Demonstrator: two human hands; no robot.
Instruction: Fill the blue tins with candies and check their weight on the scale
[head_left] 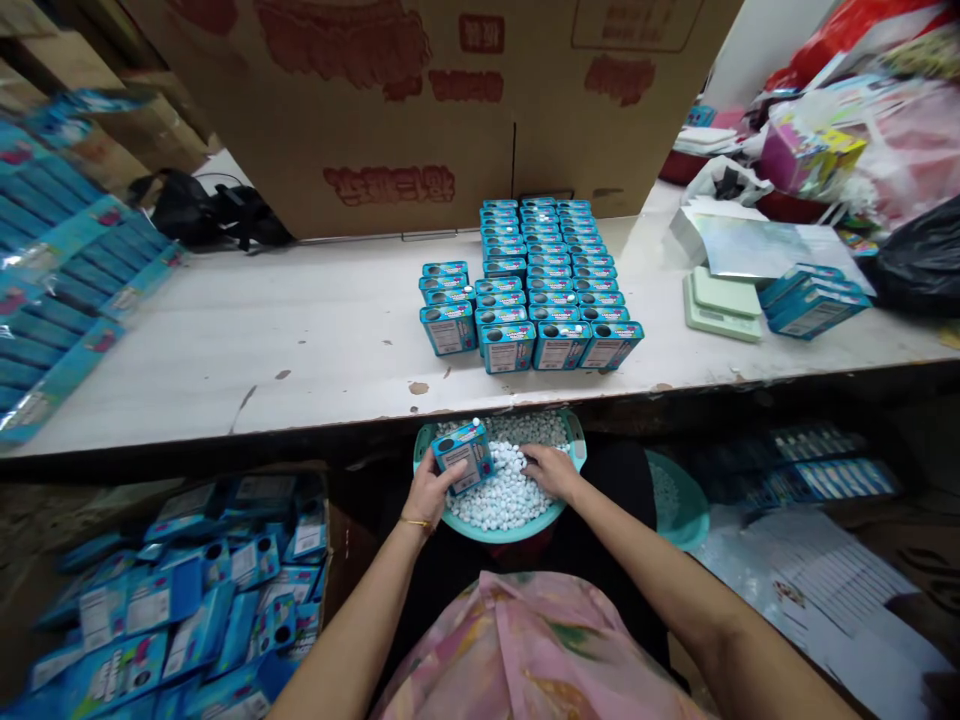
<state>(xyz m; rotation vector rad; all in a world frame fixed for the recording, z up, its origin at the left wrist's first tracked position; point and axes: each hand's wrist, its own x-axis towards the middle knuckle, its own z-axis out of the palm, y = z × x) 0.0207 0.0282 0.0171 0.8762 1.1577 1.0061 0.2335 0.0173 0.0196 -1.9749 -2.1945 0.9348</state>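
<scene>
My left hand is closed round a small blue box, tilted above the left part of a teal basin. A small white pellet sits at the top edge of this box. White round pellets fill much of the basin, which rests at my lap. At its right side, my right hand is down among the pellets with fingers curled. Its fingertips are partly hidden there. On the table in front, several blue boxes of the same kind stand upright in close rows, some with white pellets on top.
A large cardboard box stands behind the rows. To the right lie a pale green scale and more blue boxes. A carton of loose blue boxes is at lower left. Another teal basin sits right of my legs.
</scene>
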